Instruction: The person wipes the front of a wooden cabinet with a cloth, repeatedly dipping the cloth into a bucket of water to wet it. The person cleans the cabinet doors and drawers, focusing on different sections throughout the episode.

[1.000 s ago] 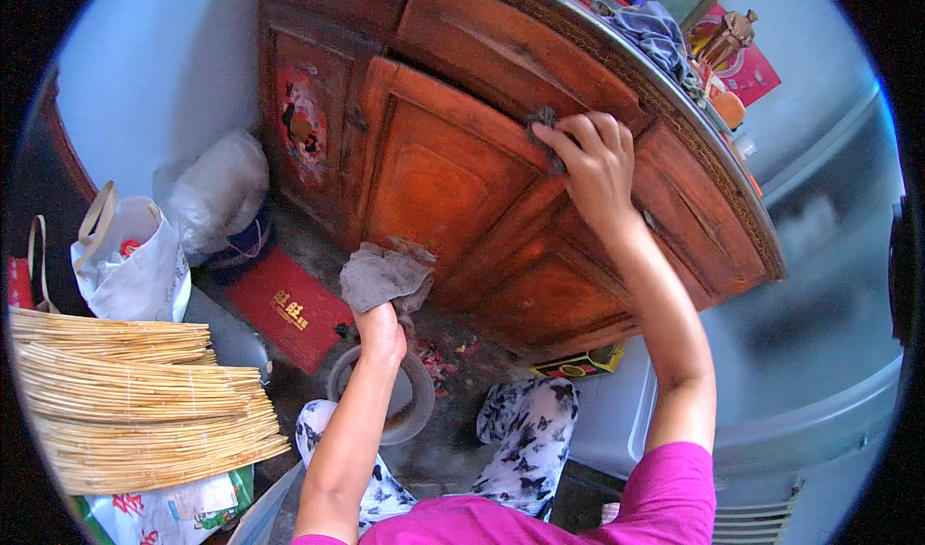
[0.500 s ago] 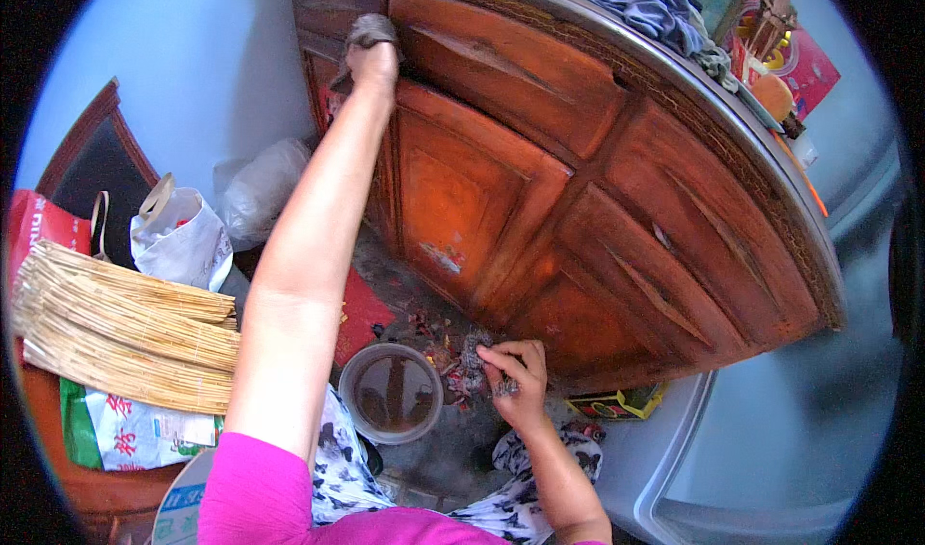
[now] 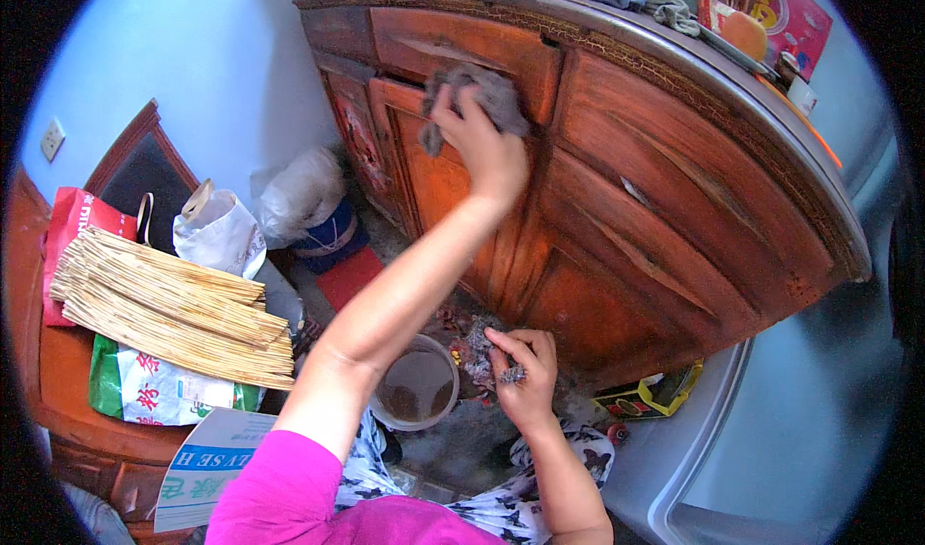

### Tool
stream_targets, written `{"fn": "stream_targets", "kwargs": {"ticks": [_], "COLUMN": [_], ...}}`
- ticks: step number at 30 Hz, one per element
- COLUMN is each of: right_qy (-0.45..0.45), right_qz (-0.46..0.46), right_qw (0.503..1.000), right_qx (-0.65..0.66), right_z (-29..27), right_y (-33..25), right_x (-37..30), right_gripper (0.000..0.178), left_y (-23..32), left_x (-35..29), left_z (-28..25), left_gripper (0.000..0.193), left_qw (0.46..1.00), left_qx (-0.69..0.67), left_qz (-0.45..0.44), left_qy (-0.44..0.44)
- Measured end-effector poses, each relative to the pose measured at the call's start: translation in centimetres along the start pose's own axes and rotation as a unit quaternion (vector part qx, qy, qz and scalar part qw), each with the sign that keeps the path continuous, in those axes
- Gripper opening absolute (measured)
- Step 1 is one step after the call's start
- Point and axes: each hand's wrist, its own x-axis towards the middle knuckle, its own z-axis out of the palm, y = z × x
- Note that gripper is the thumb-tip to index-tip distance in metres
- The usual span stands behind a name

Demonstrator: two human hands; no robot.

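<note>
- Up on the front of the wooden cabinet [image 3: 617, 188], your left hand [image 3: 487, 145] presses a grey rag [image 3: 487, 97] against the panel just below the top edge, fingers curled over the cloth and gripping it.
- Down low, your right hand [image 3: 525, 376] hangs beside the cabinet's base, fingers bent loosely inward with something small and dark at the fingertips; you cannot tell what it is.
- Between your knees sits a round bowl of murky water [image 3: 416, 386], close to the right hand and well below the rag.
- Judging by this, you are in the middle of wiping the cabinet face, working its upper panels.
- For the next move, keep the cloth flat and follow the carved ridges so it does not snag; the lower panels look unwiped, and the rag would likely need wetting in the bowl.
- Off to your left, a bundle of thin sticks [image 3: 169, 304] rests on printed packets [image 3: 159, 391], beside a white bag [image 3: 222, 232].
</note>
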Motion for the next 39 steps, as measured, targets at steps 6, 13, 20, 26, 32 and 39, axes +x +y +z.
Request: {"fn": "stream_targets", "kwargs": {"ticks": [6, 13, 20, 26, 32, 39], "right_qy": [0.016, 0.030, 0.030, 0.014, 0.024, 0.052], "right_qz": [0.003, 0.015, 0.019, 0.023, 0.027, 0.027], "right_qw": [0.999, 0.998, 0.998, 0.997, 0.996, 0.995], "right_qx": [-0.048, -0.060, -0.054, -0.077, -0.080, -0.083], "right_z": [0.7, 1.9, 1.1, 0.0, -0.8, -1.7], "right_y": [1.3, 2.3, 2.1, 2.6, 3.1, 3.4], "right_x": [0.2, 0.4, 0.4, -0.8, -1.2, -1.2], "right_gripper": [0.034, 0.034, 0.037, 0.036, 0.034, 0.032], "left_y": [3.9, 2.1, 6.5, 3.4, -0.8, 4.0], "left_x": [-2.9, 5.9, 4.7, 3.3, 1.3, 3.3], "left_z": [-3.6, -5.7, -1.7, -2.2, -6.3, -6.9], "left_gripper": [0.034, 0.042, 0.044, 0.035, 0.036, 0.044], "left_qw": [0.988, 0.972, 0.972, 0.902, 0.814, 0.943], "left_qx": [-0.076, -0.151, -0.016, 0.184, 0.232, 0.072], "left_qz": [0.074, 0.163, 0.232, 0.389, 0.499, 0.259], "left_qy": [-0.110, -0.076, -0.041, -0.038, -0.187, -0.196]}}
